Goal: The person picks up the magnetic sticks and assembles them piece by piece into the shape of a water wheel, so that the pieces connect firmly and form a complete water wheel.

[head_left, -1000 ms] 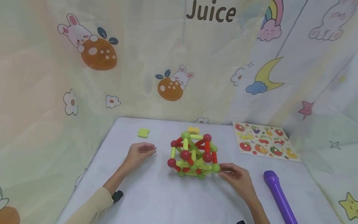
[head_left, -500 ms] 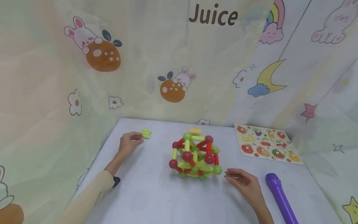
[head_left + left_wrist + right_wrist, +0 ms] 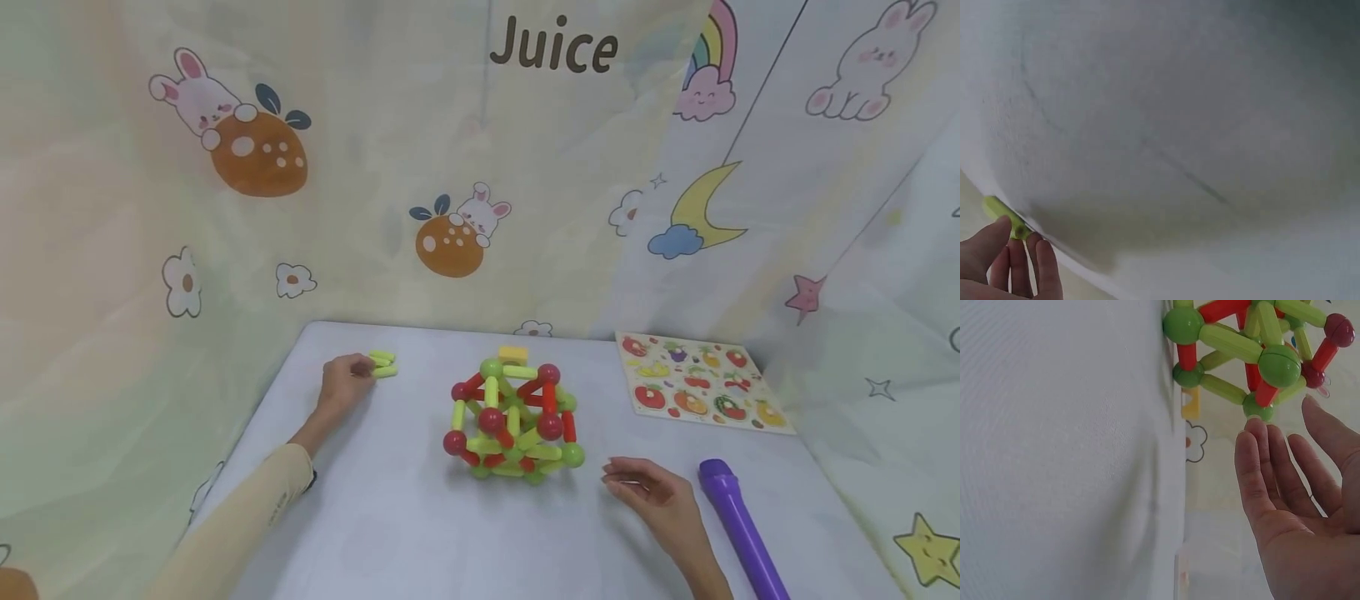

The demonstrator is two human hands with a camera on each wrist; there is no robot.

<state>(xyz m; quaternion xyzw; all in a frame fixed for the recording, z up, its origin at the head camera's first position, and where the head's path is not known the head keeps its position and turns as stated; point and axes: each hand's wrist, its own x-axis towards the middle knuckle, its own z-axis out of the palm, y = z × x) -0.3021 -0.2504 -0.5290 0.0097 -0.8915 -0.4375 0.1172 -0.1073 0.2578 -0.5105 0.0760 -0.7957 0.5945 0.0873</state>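
Note:
A lattice of red and light-green rods joined by red and green balls [image 3: 550, 427] stands in the middle of the table. At the far left of the table my left hand [image 3: 347, 385] is at a small group of light-green rods [image 3: 385, 372]. Its thumb and fingertips pinch one light-green rod [image 3: 1007, 215] in the left wrist view; from the head, the fingers partly hide the rods. Just right of the lattice is my right hand [image 3: 660, 500], holding nothing. In the right wrist view its fingers [image 3: 1250, 465] are extended, pointing at the lattice.
Behind the lattice lies a yellow block [image 3: 513, 354]. A fruit picture board [image 3: 701, 383] is at the back right. Nearer, to the right of my right hand, lies a purple microphone-shaped toy [image 3: 742, 525]. A printed cloth [image 3: 360, 150] hangs behind the table.
My left hand has moved left and back to the light-green rods, which have shifted slightly. My right hand has drawn away from the lattice's lower right ball.

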